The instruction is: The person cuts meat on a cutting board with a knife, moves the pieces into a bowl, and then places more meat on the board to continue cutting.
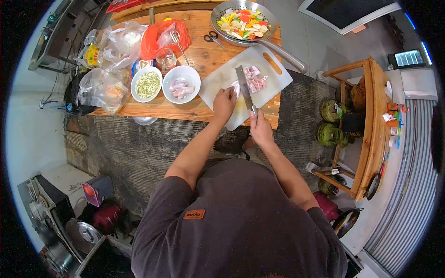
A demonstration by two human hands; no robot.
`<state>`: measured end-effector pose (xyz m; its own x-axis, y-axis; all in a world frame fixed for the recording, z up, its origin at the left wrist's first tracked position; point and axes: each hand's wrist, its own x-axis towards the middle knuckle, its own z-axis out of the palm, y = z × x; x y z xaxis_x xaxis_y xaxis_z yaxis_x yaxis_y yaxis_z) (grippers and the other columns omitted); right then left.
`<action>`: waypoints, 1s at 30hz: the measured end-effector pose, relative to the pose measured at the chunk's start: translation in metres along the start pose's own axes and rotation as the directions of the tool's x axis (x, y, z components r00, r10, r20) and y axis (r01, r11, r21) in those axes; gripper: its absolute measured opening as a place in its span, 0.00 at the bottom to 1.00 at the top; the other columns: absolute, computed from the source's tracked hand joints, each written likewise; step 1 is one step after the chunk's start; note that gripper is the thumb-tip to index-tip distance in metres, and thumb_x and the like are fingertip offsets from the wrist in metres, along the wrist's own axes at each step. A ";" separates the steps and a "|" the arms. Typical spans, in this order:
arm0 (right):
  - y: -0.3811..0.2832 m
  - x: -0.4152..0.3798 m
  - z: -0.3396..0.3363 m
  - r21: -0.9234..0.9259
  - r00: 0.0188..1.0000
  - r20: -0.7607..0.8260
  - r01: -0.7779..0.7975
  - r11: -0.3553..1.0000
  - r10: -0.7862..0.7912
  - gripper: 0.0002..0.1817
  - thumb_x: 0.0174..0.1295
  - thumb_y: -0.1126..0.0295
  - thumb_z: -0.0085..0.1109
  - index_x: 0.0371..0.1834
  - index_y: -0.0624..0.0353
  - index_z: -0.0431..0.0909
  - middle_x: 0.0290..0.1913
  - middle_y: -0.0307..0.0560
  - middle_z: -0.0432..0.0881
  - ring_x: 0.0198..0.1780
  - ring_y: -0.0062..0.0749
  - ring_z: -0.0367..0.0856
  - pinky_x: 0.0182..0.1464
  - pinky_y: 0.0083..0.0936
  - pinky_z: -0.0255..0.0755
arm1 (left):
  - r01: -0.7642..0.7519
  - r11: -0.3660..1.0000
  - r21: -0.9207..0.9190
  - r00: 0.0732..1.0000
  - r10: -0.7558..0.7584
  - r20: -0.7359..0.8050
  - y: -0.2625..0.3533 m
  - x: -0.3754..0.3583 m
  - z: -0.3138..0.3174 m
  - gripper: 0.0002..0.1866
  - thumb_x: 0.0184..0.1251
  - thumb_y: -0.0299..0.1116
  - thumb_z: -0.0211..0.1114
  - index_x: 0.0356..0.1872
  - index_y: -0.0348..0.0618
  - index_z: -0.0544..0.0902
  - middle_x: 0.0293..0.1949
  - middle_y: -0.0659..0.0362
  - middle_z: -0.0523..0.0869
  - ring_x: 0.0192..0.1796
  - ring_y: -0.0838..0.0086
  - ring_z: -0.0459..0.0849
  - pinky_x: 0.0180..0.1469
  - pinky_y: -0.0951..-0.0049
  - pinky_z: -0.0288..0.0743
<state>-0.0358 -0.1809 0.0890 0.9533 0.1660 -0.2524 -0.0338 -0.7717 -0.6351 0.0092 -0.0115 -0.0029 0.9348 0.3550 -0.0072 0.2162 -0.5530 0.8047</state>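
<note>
A white cutting board lies at a slant on the wooden table. My right hand is closed round the handle of a large knife, whose blade points away from me over the board. Cut pieces of raw meat lie just right of the blade. My left hand presses with bent fingers on a pale piece of meat left of the blade. Beside the board, a white bowl holds more raw meat, and another white bowl holds thin green slices.
A steel pan of cut vegetables stands at the back, its handle jutting right. Scissors, a red plastic bag, a glass mug and clear bags are on the table. A wooden shelf stands at the right.
</note>
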 end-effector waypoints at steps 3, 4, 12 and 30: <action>0.004 0.015 0.008 -0.056 0.998 -0.003 0.057 0.997 -0.057 0.20 0.81 0.52 0.43 0.53 0.62 0.69 0.39 0.71 0.84 0.42 0.74 0.82 0.47 0.62 0.73 | 0.017 1.000 -0.023 1.000 -0.017 -0.013 0.002 0.001 0.002 0.16 0.72 0.40 0.66 0.55 0.47 0.88 0.40 0.49 0.85 0.43 0.56 0.87 0.49 0.59 0.81; 0.006 0.017 0.011 -0.117 0.998 0.033 0.065 0.991 -0.061 0.21 0.81 0.52 0.43 0.51 0.62 0.68 0.38 0.71 0.84 0.41 0.74 0.82 0.46 0.63 0.73 | 0.030 0.999 -0.028 0.999 -0.031 -0.019 0.003 -0.001 0.001 0.16 0.71 0.40 0.66 0.55 0.47 0.88 0.40 0.50 0.85 0.42 0.56 0.87 0.49 0.59 0.81; 0.002 0.019 0.019 -0.094 1.000 0.023 0.001 0.996 0.001 0.20 0.81 0.52 0.44 0.50 0.62 0.68 0.36 0.73 0.83 0.40 0.74 0.82 0.43 0.62 0.73 | -0.002 0.999 -0.050 1.000 0.003 0.011 -0.001 -0.002 -0.001 0.18 0.69 0.39 0.68 0.57 0.43 0.86 0.42 0.49 0.82 0.43 0.56 0.85 0.49 0.58 0.80; 0.043 0.027 0.010 0.046 0.984 0.022 0.178 0.983 -0.179 0.20 0.81 0.53 0.43 0.50 0.62 0.67 0.35 0.70 0.83 0.37 0.73 0.81 0.41 0.63 0.73 | -0.014 0.997 -0.076 1.000 0.012 -0.020 0.004 -0.014 0.005 0.18 0.66 0.35 0.72 0.56 0.42 0.87 0.41 0.50 0.84 0.41 0.61 0.87 0.48 0.63 0.81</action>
<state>-0.0142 -0.2035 0.0480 0.9372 0.3146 -0.1503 0.1224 -0.7005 -0.7031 -0.0019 -0.0225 -0.0027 0.9316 0.3632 0.0145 0.1812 -0.4986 0.8477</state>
